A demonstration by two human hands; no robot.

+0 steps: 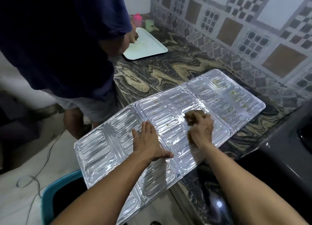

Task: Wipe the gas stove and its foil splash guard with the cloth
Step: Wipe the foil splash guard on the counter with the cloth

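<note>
Both forearms reach forward, the left hand (148, 140) spread flat with fingers straight and palm down, the right hand (201, 131) curled with knuckles up.

Foil splash guard (168, 123) lies flat, unfolded across marbled countertop, near end overhanging the edge; shiny embossed ribbed panels, brown-yellow specks on middle and far panels. Brown cloth (192, 117) bunched on middle panel. Dark glossy gas stove (283, 150) just right of it
</note>
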